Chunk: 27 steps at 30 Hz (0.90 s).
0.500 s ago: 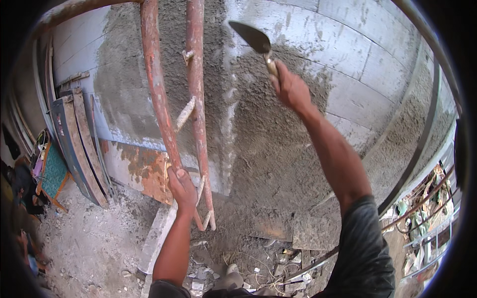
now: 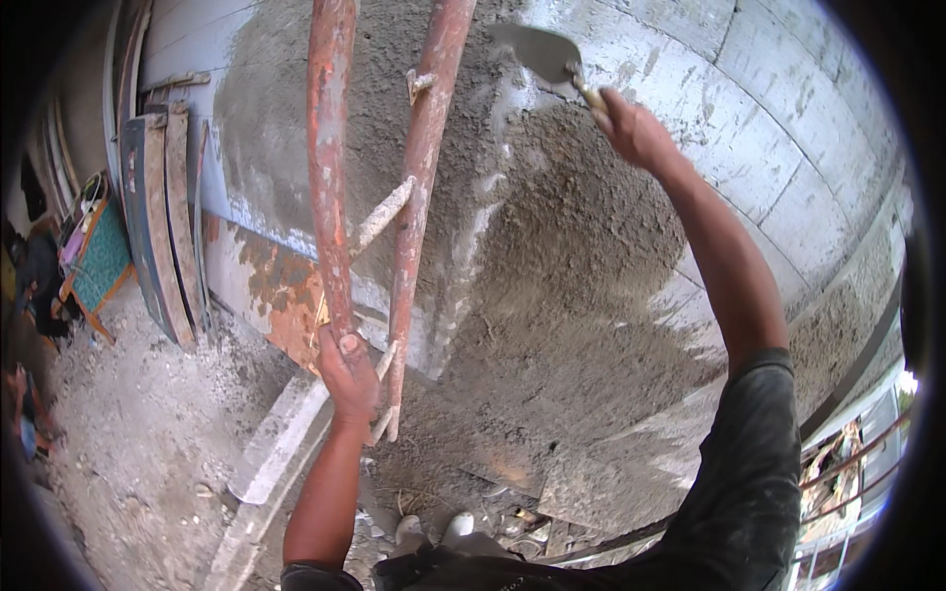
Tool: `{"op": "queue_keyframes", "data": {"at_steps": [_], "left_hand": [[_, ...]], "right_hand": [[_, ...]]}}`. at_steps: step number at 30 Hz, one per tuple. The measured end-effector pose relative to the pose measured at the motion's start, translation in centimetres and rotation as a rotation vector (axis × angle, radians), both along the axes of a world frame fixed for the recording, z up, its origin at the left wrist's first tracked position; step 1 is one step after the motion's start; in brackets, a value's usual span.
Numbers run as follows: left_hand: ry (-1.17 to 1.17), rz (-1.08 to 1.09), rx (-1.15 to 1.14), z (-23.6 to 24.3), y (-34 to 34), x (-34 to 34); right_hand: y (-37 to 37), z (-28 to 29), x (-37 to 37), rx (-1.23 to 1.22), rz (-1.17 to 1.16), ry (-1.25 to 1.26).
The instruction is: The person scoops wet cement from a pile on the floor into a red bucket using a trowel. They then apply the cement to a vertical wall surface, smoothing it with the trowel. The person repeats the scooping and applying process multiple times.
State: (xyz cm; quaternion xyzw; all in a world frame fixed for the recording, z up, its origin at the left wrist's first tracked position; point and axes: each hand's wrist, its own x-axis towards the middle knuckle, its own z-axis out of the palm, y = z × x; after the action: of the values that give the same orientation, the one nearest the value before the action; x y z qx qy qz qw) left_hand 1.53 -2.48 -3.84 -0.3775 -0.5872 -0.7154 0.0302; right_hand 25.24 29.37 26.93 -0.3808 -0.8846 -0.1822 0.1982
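While the left hand [image 2: 347, 382] curls closed around a chipped, red-painted scaffold tube [image 2: 330, 148], the right hand [image 2: 637, 130] clasps a pointed trowel [image 2: 554, 61] by its slim handle [image 2: 592, 97] — the leaf-shaped metal blade [image 2: 537, 49] slanting up and left from the fist. Whether it touches the pale blockwork [image 2: 764, 128] is unclear — coarse, grainy grey mortar [image 2: 581, 227] partly coats that wall.

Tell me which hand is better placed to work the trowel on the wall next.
Right, I'd judge: the right hand holds the pointed trowel up by the part-plastered block wall, while the left hand grips the red-painted scaffold frame.
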Motion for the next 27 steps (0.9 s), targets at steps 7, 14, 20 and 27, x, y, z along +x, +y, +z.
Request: {"op": "queue_keyframes", "data": {"at_steps": [7, 14, 20, 27], "left_hand": [[0.031, 0.121, 0.033, -0.4, 1.0, 0.3], [0.014, 0.142, 0.071, -0.7, 1.2, 0.6], [0.052, 0.205, 0.034, -1.2, 2.1, 1.1], [0.052, 0.231, 0.042, -2.3, 1.3, -0.6]], "right_hand": [[0.1, -7.3, 2.9, -0.005, -0.032, -0.198], [2.0, -5.7, 2.4, 0.169, 0.133, 0.102], [1.4, -13.7, 5.2, -0.028, 0.003, -0.211], [2.0, -11.6, 2.6, 0.138, 0.125, 0.064]]}}
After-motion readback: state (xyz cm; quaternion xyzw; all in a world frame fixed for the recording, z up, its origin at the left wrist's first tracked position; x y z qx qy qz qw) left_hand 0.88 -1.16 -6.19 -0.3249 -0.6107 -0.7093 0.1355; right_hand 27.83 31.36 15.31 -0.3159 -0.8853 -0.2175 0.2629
